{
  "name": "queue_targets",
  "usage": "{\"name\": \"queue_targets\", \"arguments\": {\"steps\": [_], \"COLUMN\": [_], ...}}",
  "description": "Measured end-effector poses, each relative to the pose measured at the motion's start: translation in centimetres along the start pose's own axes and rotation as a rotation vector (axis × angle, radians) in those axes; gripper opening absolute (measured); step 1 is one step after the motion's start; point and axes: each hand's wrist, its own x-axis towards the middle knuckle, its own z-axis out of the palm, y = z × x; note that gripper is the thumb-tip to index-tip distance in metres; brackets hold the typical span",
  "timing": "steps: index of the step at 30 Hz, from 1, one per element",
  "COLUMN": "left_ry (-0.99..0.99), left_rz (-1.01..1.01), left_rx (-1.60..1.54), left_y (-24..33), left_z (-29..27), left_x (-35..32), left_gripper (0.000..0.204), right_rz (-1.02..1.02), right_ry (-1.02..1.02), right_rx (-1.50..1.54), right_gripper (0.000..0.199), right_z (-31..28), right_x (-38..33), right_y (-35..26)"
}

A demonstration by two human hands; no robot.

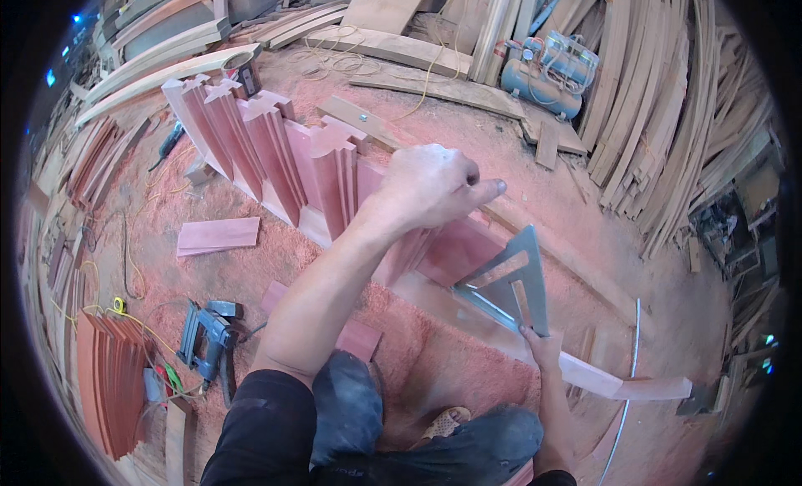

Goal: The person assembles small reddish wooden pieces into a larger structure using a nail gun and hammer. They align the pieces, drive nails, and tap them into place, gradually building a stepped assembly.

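My left hand (434, 185) is closed above a row of grooved reddish wooden posts (332, 164). Its thumb points right, while the curled fingers are mostly hidden, so what they hold, if anything, cannot be made out. Under the wrist, another grooved post (409, 256) is partly covered. My right hand (545, 348) grips the lower corner of a grey metal triangular square (536, 277). The square stands tilted beside a flat reddish panel (464, 250) set between the posts. A long pale-pink board (585, 374) runs along the base and past my right hand.
Pink sawdust covers much of the floor. To the left lie a nail gun (207, 342), a stack of reddish slats (109, 377) and loose flat pieces (219, 236). An air compressor (547, 75) stands at the back, near piled planks (652, 93). A thin pale rod (628, 386) lies at right.
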Motion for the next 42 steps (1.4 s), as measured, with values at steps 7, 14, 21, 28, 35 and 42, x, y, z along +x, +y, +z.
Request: {"name": "queue_targets", "arguments": {"steps": [7, 14, 21, 28, 35, 42], "left_ry": [-0.007, -0.015, 0.074, 0.277, 0.705, 0.588], "left_rz": [-0.013, -0.019, -0.062, -0.013, 0.112, -0.707], "left_rx": [-0.038, -0.027, 0.027, -0.060, -0.318, 0.153], "left_y": [0.4, -0.2, -0.6, -1.1, -3.3, -25.2], "left_z": [-0.4, 0.0, 1.5, 4.0, 5.1, 11.5], "left_x": [0.0, 0.6, 1.5, 2.7, -3.8, -39.2], "left_gripper": [0.058, 0.056, 0.050, 0.042, 0.044, 0.075], "right_rz": [-0.066, 0.395, 0.382, 0.150, -0.255, -0.114], "right_ry": [0.129, -0.019, -0.273, -0.217, -0.435, -0.241], "right_rx": [-0.028, -0.360, -0.274, -0.271, 0.291, 0.115], "right_gripper": [0.021, 0.042, 0.078, 0.087, 0.079, 0.057], "right_z": [0.7, -4.4, -8.1, -4.9, 9.8, 12.9], "right_x": [-0.4, 2.1, 7.5, 11.1, 12.3, 9.0], "right_y": [2.4, 2.8, 12.4, 7.4, -12.3, -17.2]}}
